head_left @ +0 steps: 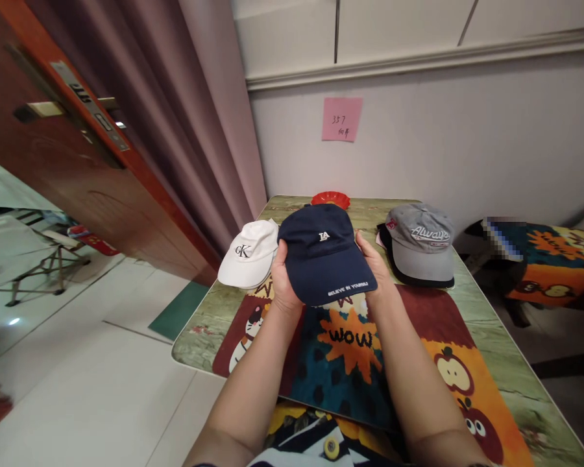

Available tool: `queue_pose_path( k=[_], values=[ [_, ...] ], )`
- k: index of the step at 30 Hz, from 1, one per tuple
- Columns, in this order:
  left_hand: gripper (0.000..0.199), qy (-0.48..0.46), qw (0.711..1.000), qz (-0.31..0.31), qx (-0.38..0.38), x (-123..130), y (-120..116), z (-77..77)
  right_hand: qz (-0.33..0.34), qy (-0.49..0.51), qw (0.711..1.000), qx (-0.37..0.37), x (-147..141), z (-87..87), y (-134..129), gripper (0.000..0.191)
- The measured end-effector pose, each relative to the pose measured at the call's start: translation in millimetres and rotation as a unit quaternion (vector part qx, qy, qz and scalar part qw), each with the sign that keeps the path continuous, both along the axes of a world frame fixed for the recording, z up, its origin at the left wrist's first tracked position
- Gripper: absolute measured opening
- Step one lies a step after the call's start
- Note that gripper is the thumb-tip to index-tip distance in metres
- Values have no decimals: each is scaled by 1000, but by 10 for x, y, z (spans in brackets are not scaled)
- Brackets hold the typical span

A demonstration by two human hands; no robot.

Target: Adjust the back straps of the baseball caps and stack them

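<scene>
A navy baseball cap [321, 259] with a small white "LA" on its front and white lettering on the brim is held up above the table. On its left side my left hand [283, 279] grips it, thumb on top and most fingers hidden beneath. My right hand [372, 263] holds the opposite side the same way. Left of it lies a white cap [253, 250] with dark "CK" letters. To the right, a grey cap [421, 240] reading "Always" is stacked on a black cap [433, 281], whose brim edge shows.
The wood-patterned table [199, 331] carries a colourful mat [343, 389]. A red scalloped dish [331, 198] stands at its back edge, below a pink note [342, 119] on the wall. A brown door [78, 130] and a curtain [214, 97] are at left; a patterned seat [559, 259] is at right.
</scene>
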State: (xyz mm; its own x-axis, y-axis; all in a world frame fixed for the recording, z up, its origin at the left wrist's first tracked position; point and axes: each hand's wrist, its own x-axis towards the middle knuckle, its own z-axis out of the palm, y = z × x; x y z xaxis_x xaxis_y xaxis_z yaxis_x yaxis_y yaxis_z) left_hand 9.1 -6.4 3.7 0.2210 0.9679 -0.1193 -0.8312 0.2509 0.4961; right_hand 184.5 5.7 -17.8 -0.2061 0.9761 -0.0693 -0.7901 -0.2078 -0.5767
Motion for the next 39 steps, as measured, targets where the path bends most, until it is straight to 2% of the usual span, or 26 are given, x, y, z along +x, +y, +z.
queue_pose_path(
  k=[4,7,10,13,17,19,21,23,26,28,29,31,33,35,39],
  values=[
    [55,-4,994,106,21,-71,83,72,97,-95,991,0,134,70,-72,57],
    [56,-14,991,132,31,-67,107,106,107,-134,985,2,166,136,-142,56],
    [58,-19,992,118,39,-16,130,81,41,-95,994,-26,81,212,-156,32],
    [58,-14,995,99,22,52,171,-13,-26,-42,997,-60,4,267,-123,9],
    [67,28,999,19,-3,114,213,-240,-102,-25,994,-34,119,319,-114,17],
    [67,77,996,-42,-2,119,216,-391,-173,-23,985,3,284,340,-120,21],
    [61,142,987,-77,0,108,210,-555,-259,-17,965,35,512,333,-111,22],
    [55,208,975,-82,-1,91,197,-714,-341,-21,938,52,791,268,-84,21],
    [48,276,959,-71,-3,76,167,-909,-452,-65,889,33,1252,35,-31,21],
    [42,292,955,-55,2,74,146,-996,-515,-118,848,-38,1528,-182,-8,22],
    [40,292,955,-45,7,74,137,-1025,-542,-144,822,-97,1640,-294,-3,21],
    [38,287,957,-30,18,72,122,-1060,-567,-162,785,-187,1796,-496,4,18],
    [41,286,957,-29,26,67,114,-1073,-570,-153,774,-228,1862,-645,16,16],
    [43,293,955,-30,34,61,111,-1079,-568,-136,778,-231,1865,-726,40,17],
    [43,302,952,-28,43,55,108,-1103,-570,-100,794,-188,1839,-721,104,28]
  ],
)
